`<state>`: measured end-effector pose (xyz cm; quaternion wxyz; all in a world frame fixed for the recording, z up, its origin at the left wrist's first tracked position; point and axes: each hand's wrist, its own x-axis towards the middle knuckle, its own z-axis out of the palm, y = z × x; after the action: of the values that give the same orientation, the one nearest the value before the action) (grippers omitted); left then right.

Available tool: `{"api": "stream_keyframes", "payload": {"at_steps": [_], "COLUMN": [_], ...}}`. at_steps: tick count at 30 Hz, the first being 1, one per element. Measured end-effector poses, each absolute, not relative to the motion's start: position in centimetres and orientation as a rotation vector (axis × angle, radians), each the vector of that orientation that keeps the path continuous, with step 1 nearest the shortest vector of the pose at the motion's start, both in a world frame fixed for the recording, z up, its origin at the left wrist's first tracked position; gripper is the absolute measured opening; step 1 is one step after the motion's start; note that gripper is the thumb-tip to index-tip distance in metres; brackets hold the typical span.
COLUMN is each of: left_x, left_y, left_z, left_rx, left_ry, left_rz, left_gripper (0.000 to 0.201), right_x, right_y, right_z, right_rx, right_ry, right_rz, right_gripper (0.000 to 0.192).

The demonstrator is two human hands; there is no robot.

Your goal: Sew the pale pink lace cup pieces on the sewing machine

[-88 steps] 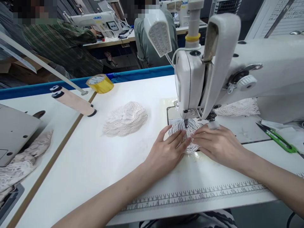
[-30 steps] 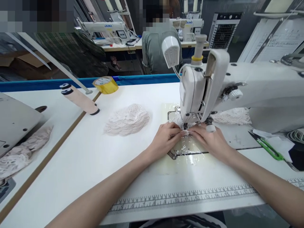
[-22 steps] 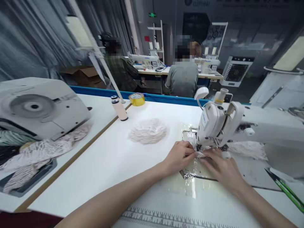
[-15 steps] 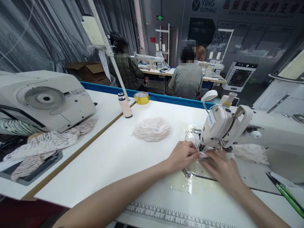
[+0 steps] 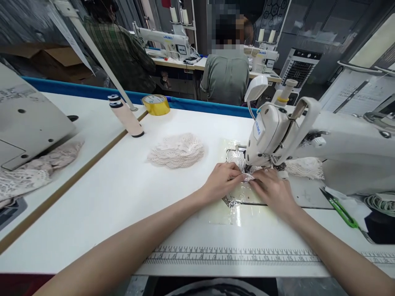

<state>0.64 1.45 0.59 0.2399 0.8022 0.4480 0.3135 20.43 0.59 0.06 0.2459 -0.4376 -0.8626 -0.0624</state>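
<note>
At the needle of a white sewing machine (image 5: 271,131), a small piece of pale lace (image 5: 247,176) lies between my two hands. My left hand (image 5: 222,181) pinches its left edge, fingers pressed together. From the other side my right hand (image 5: 273,188) grips the lace with bent fingers, close under the machine head. The presser foot area is partly hidden by my fingers. More pale lace (image 5: 305,167) lies behind the needle, to the right under the machine arm. A stack of scalloped lace pieces (image 5: 177,151) rests on the white table to the left.
Green-handled scissors (image 5: 344,211) lie at right. A yellow tape roll (image 5: 156,105) and a pink thread cone (image 5: 127,118) stand at the back left. A ruler strip (image 5: 231,257) runs along the front edge. Another machine (image 5: 31,119) is at left; two people sit beyond the table.
The camera view has tilted down and turned slightly right, so everything sits higher and further left. My hands stay on the lace at the needle, with little visible movement.
</note>
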Motion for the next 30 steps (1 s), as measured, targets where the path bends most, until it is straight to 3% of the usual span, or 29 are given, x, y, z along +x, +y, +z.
{"api": "stream_keyframes", "payload": {"at_steps": [7,16,30], "left_x": [0.6,0.2,0.3], "left_y": [1.6,0.4,-1.7], "left_z": [0.6,0.6,0.2], "left_rx": [2.251,2.803,3.137], "left_ry": [1.207,1.134,1.149], "left_rz": [0.846,0.786,0.709], "left_gripper": [0.035,0.020,0.026], "right_x": [20.5,20.9,21.3], "right_y": [0.8,0.2,-0.2], "right_z": [-0.3,0.0,0.3], "right_rx": [-1.162,-0.991,-0.851], "right_ry": [-2.330,-2.370,-2.425], "right_rz": [-0.180,-0.139,-0.269], "right_gripper": [0.015,0.018,0.020]}}
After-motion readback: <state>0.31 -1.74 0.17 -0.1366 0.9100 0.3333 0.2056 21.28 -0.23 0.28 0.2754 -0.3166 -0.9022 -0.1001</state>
